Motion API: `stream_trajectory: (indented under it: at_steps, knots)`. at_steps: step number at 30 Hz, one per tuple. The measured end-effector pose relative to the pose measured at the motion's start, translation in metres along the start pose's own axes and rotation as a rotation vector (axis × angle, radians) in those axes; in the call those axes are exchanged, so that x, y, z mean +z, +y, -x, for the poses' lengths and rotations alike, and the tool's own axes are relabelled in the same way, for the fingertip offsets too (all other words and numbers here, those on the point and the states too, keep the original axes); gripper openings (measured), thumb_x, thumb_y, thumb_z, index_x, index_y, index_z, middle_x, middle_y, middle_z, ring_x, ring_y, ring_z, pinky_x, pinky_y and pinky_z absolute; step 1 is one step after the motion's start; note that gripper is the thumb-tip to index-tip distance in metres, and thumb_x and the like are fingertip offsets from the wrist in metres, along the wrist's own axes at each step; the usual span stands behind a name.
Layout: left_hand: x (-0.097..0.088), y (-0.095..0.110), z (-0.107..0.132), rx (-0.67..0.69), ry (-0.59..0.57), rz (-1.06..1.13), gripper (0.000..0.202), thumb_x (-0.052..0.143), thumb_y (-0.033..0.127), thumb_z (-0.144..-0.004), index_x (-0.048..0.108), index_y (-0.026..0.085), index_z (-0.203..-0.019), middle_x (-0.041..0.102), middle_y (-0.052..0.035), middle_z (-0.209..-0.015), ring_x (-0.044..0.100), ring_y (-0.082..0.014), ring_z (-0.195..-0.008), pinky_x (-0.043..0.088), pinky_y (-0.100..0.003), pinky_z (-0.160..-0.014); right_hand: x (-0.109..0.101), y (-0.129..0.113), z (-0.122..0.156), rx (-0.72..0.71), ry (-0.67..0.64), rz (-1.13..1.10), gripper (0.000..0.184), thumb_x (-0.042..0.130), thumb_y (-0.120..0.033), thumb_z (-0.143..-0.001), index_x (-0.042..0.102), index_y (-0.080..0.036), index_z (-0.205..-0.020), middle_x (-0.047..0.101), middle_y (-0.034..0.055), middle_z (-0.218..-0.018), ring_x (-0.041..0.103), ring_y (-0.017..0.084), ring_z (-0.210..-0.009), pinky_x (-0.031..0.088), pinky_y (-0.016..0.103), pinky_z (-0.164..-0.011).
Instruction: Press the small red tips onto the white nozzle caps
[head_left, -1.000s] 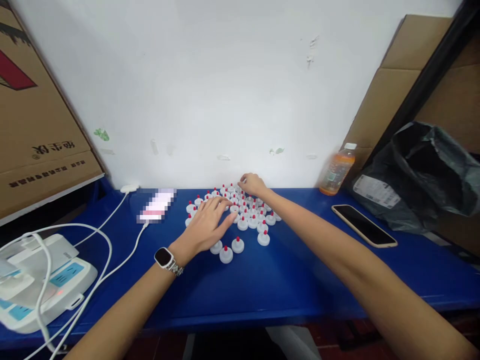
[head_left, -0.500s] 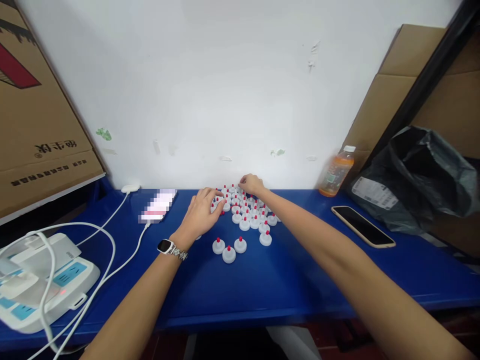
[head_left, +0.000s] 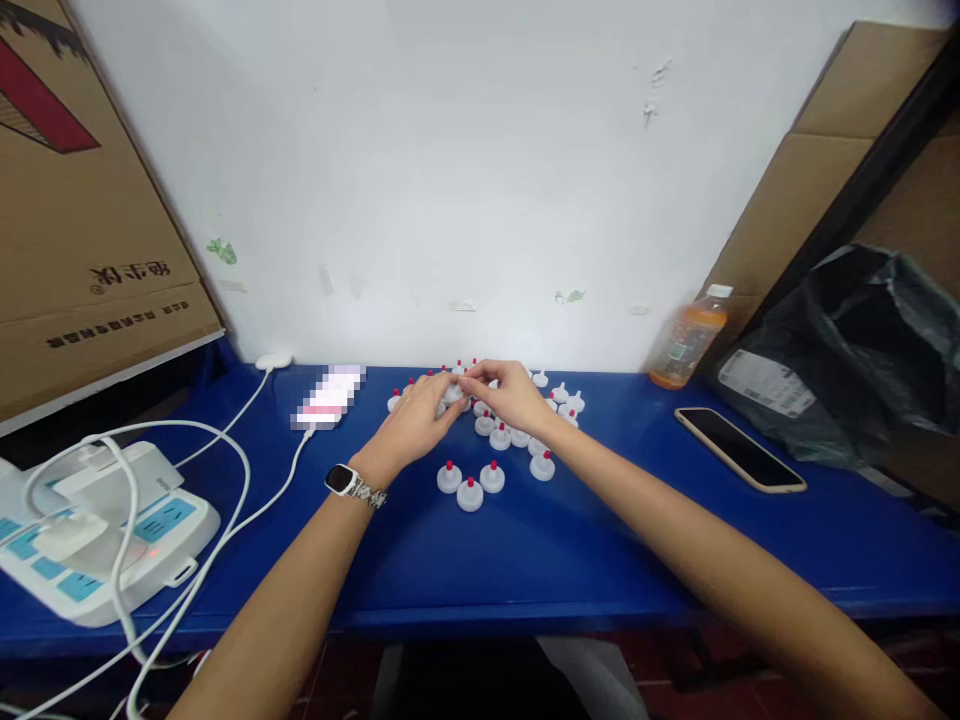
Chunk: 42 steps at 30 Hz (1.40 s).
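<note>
Just in front of the wall, my left hand (head_left: 416, 418), with a watch on its wrist, is closed on a white nozzle cap (head_left: 454, 392). My right hand (head_left: 514, 395) meets it there, fingers pinched at the top of that cap; what lies between these fingertips is hidden. Around both hands stand many round white caps with red tips (head_left: 500, 436), partly covered by the hands. Nearer to me, three red-tipped caps (head_left: 470, 495) form a small group. A few white caps without red tips (head_left: 560, 392) stand to the right of my right hand.
On the left lie a white power strip (head_left: 161, 550) with cables and a phone (head_left: 330, 397) on a cord. To the right are a second phone (head_left: 739, 450), an orange drink bottle (head_left: 688, 342) and a dark plastic bag (head_left: 847, 340). A white wall (head_left: 480, 180) bounds the blue table (head_left: 585, 560).
My right hand has come from the back of the caps toward my left hand, and their fingertips now meet. A white cap now shows in my left hand. The camera view has shifted slightly.
</note>
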<state>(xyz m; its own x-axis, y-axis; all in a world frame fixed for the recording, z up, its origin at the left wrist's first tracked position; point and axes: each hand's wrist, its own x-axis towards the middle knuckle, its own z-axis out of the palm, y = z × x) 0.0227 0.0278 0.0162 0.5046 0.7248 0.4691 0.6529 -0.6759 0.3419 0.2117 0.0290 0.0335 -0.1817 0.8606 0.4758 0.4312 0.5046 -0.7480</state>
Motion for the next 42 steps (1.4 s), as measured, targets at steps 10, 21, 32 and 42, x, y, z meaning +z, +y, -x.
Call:
stream_trajectory:
  at_steps: [10,21,32,42]
  knots:
    - [-0.016,-0.018,0.011,-0.078,-0.015,-0.017,0.034,0.038,0.045,-0.101,0.058,0.019,-0.107,0.064,-0.0085,-0.1,0.057,-0.0265,-0.097,0.047,-0.042,-0.085,0.016,0.01,-0.016,-0.126,-0.377,0.826,0.018,0.06,-0.021,-0.086,0.074,-0.019,-0.098,0.073,0.0108,-0.098,0.058,0.028,-0.104,0.033,0.04,-0.09]
    - [-0.009,-0.013,0.012,-0.04,-0.033,-0.014,0.03,0.038,0.04,-0.101,0.057,0.02,-0.111,0.064,-0.0088,-0.111,0.055,-0.0271,-0.103,0.046,-0.044,-0.091,0.026,0.025,-0.015,-0.147,-0.432,0.878,0.012,0.062,-0.022,-0.086,0.073,-0.017,-0.088,0.075,0.0105,-0.089,0.06,0.027,-0.1,0.027,0.04,-0.092]
    - [0.001,0.002,0.008,0.082,-0.05,0.015,0.034,0.036,0.045,-0.103,0.057,0.019,-0.107,0.064,-0.0083,-0.104,0.058,-0.0248,-0.098,0.046,-0.043,-0.092,-0.004,0.006,0.013,0.006,0.101,0.103,0.015,0.062,-0.027,-0.084,0.068,-0.019,-0.096,0.071,0.0013,-0.082,0.062,0.015,-0.074,0.045,0.03,-0.074]
    - [0.007,0.028,0.01,0.221,-0.106,-0.031,0.031,0.037,0.038,-0.103,0.054,0.017,-0.118,0.063,-0.0119,-0.112,0.057,-0.0264,-0.104,0.048,-0.044,-0.092,0.006,0.005,0.043,0.096,0.277,-0.395,0.034,0.077,-0.048,-0.074,0.058,-0.02,-0.075,0.058,-0.0031,-0.063,0.049,0.011,-0.056,0.039,0.026,-0.054]
